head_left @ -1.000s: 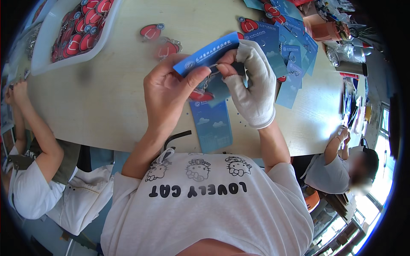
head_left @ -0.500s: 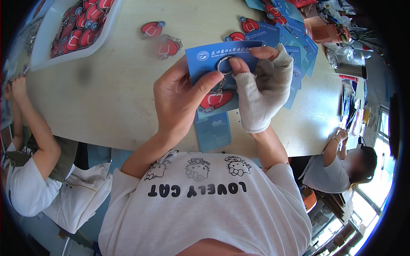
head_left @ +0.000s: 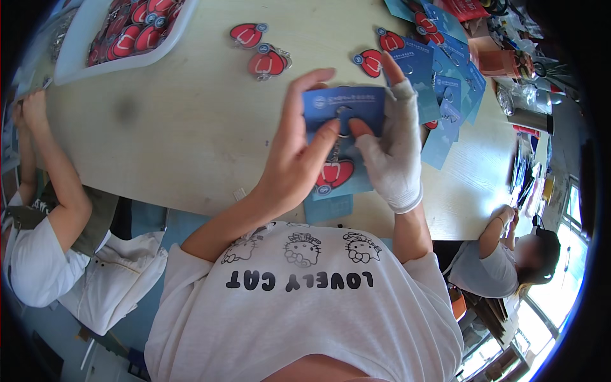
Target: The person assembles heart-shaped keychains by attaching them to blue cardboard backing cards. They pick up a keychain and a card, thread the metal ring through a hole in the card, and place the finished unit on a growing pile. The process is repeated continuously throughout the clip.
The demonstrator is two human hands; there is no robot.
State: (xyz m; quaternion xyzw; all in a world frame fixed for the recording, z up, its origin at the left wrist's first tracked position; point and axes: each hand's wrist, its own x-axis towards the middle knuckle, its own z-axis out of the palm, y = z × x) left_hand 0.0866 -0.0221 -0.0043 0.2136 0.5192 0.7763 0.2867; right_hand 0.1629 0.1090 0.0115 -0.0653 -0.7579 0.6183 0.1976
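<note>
A blue backing card [head_left: 313, 116] is held upright between my two hands above the table. A metal key ring sits at its middle, and from it a chain leads to a red, heart-shaped pendant [head_left: 338, 172] against the card's lower part. My left hand [head_left: 294, 162] grips the card's left side, its thumb pressed by the ring. My right hand [head_left: 396, 162], in a white glove with bare fingertips, holds the right side with its thumb at the ring and one finger raised. The fingers behind the card are hidden. Another blue card [head_left: 330, 209] lies on the table below.
Two red keychains [head_left: 266, 62] lie ahead. A white bin [head_left: 162, 56] full of them stands far left. Several blue cards [head_left: 443, 130] with keychains overlap at the right, near a metal cup [head_left: 531, 121] and clutter. People sit on both sides along the table [head_left: 172, 140].
My hands and the card have shifted right and slightly down in the picture. My right thumb has moved lower on the ring, and one right finger now points up away from the card.
</note>
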